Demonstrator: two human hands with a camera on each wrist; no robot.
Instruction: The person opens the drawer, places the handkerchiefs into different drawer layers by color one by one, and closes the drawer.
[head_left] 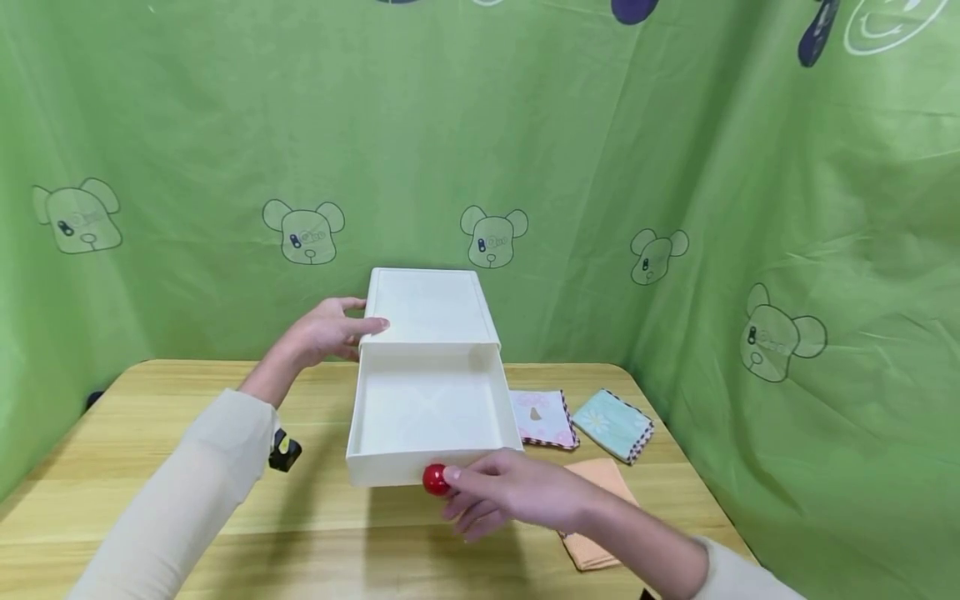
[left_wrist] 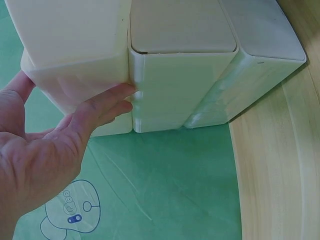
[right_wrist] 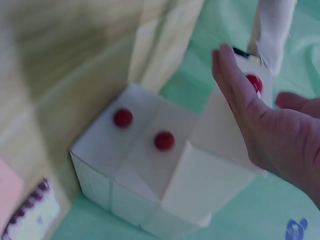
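Note:
A white stack of three drawer boxes (head_left: 427, 304) stands at the back of the table. Its top drawer (head_left: 431, 417) is pulled out, showing a bare white floor. My left hand (head_left: 333, 329) lies at the top box's left side, thumb on its top edge; in the left wrist view its fingers extend straight along the side. At the drawer front, my right hand (head_left: 510, 492) has its thumb tip against the red round knob (head_left: 434, 480). The other fingers stretch out past the knob (right_wrist: 254, 83) in the right wrist view, with the thumb held apart from them.
Right of the drawers lie a pink folded cloth (head_left: 542, 417), a teal folded cloth (head_left: 615, 423) and an orange cloth (head_left: 600, 550), partly under my right forearm. Two lower drawers carry red knobs (right_wrist: 164, 140). A green curtain (head_left: 420, 125) hangs behind the wooden table (head_left: 187, 375).

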